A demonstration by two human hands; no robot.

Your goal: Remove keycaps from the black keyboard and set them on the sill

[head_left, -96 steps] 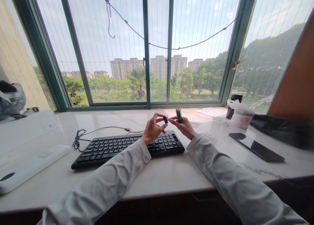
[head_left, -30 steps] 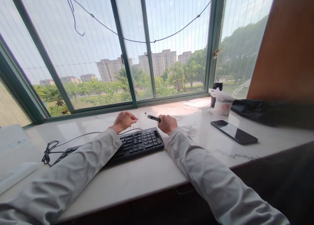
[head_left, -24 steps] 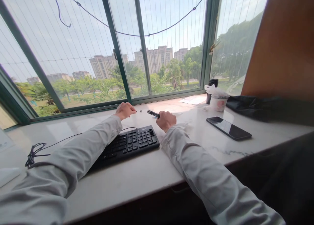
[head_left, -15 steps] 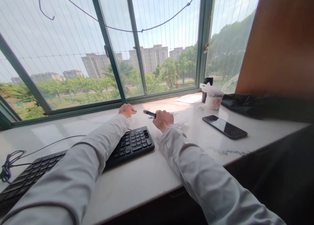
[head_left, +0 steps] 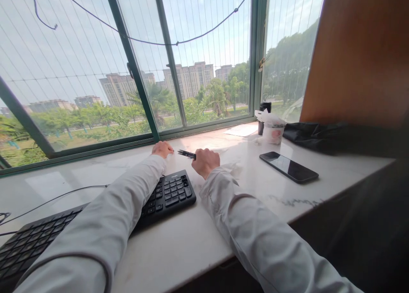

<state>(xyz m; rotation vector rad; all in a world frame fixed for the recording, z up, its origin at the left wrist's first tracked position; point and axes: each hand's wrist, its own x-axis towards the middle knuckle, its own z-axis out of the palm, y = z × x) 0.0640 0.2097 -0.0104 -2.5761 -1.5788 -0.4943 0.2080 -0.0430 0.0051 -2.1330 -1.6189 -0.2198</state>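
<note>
My right hand (head_left: 206, 162) is closed around what look like slim black pens (head_left: 187, 154), their ends pointing left toward my other hand. Just beyond the keyboard, near the window sill, my left hand (head_left: 162, 149) has its fingers drawn together. A tiny dark bit shows at those fingertips, too small to name. A short gap separates the pens from the left fingertips. Under my left forearm lies a black keyboard (head_left: 174, 193), its number pad showing and its middle hidden by my sleeve.
A second black keyboard (head_left: 32, 246) lies at the lower left, beside a thin cable (head_left: 64, 194). To the right are a phone (head_left: 289, 167), a tub in a plastic bag (head_left: 273, 131), a black cylinder (head_left: 264, 118) and black fabric (head_left: 306, 135). White paper (head_left: 241, 130) lies by the window.
The whole view has shifted slightly, so everything sits a little further left and lower. My hands keep nearly the same places over the counter, and the right still grips the pens.
</note>
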